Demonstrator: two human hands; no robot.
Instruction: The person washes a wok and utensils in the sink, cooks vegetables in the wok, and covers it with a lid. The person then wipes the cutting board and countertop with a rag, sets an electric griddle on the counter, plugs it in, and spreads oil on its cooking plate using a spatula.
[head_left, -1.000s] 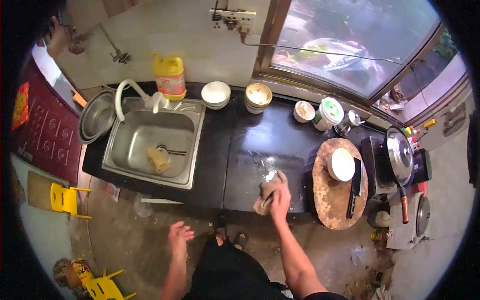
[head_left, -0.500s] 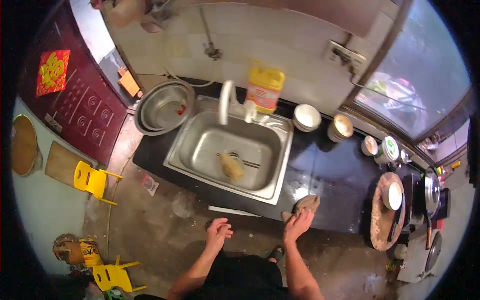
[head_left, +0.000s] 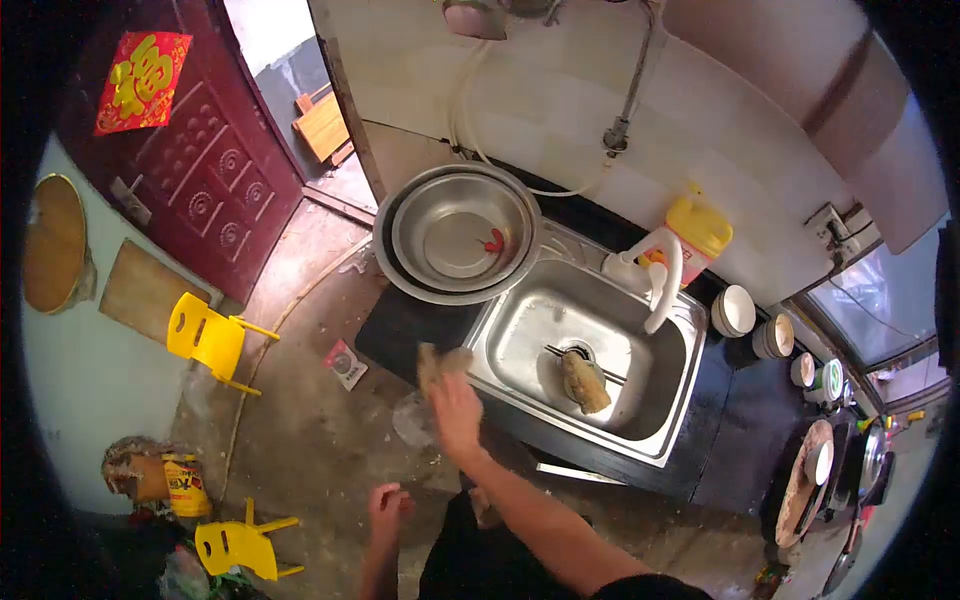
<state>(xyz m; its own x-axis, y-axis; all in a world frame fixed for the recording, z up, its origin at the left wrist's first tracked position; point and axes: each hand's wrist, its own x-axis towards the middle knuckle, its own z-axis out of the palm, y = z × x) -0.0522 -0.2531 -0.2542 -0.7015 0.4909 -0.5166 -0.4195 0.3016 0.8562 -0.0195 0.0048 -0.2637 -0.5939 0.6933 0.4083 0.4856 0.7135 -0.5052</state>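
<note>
My right hand point(head_left: 457, 415) presses a brown cloth point(head_left: 430, 366) on the black counter, just left of the steel sink point(head_left: 484, 352); the cloth is blurred and partly covered by the fingers. My left hand point(head_left: 389, 508) hangs below the counter's front edge, fingers loosely bent and nothing seen in it. A crumpled yellowish-brown thing point(head_left: 586, 383), whose kind I cannot make out, lies in the sink beside the drain. Thin dark sticks point(head_left: 612, 377) cross the drain under it. Nested metal basins point(head_left: 390, 262) stand behind the cloth, with a red chili pepper point(head_left: 495, 241) in the inner one.
A white faucet point(head_left: 668, 285) arches over the sink, with a yellow jug point(head_left: 703, 232) behind it. Bowls point(head_left: 733, 312), a tub point(head_left: 826, 381) and an oval board point(head_left: 797, 505) line the right side. Yellow chairs point(head_left: 215, 340) stand on the floor at left.
My right hand has carried the cloth from the counter right of the sink to its left side. My left hand has dropped lower. The view has turned left.
</note>
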